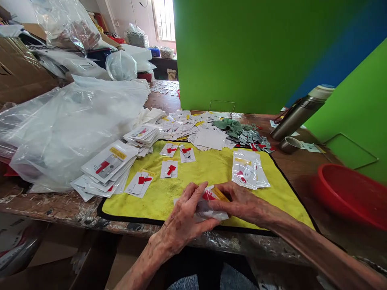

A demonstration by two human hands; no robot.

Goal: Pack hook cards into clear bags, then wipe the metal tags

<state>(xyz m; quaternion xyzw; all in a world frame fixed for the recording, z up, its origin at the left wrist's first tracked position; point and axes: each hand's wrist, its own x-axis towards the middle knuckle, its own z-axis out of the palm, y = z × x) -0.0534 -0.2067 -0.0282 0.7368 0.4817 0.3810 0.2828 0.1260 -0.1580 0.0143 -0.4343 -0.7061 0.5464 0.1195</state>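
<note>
Near the front edge of a yellow cloth (193, 177), my left hand (186, 213) and my right hand (238, 201) hold one clear plastic packet (208, 207) between them. Inside the packet a card with a red shape and a yellow label shows; my fingers cover part of it. Several small cards (169, 168) with red pieces lie on the cloth, left of and beyond my hands. To the right, a few clear bags (249, 171) overlap, one with a red mark. A stack of packed cards (109, 163) leans at the cloth's left edge.
Large plastic bags (81, 121) fill the left of the table. Behind the cloth lie loose cards (181, 127), a green rag (231, 127) and small metal pieces (254, 139). At right are a steel flask (298, 114), a metal cup (290, 145) and a red basin (350, 195). Green panels (236, 56) stand behind.
</note>
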